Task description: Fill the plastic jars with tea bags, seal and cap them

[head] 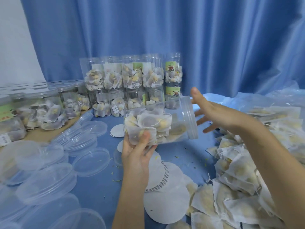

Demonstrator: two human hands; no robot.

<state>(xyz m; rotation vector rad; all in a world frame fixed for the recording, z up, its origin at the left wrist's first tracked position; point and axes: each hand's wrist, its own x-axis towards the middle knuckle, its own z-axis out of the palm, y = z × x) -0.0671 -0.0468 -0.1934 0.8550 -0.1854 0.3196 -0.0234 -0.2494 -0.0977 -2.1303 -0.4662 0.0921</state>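
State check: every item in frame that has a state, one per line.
held jar: tipped on its side, mouth toward the right, uncapped, partly filled with tea bags
left hand: grips the jar's base
right hand: open, fingers spread, just beside the jar mouth
stacked jars: upright, two tiers, tea bags inside
loose lids: off, lying on the table
seal discs: unused, flat on the table
tea bag pile: loose heap

Two bare forearms and hands. The left hand point(137, 154) enters from 6 o'clock, the right hand point(212, 113) from 4 o'clock. No sleeve, glove, watch or ring shows on either arm. Fingernails are short and unpainted. Both wrists are uncovered to the frame edge.
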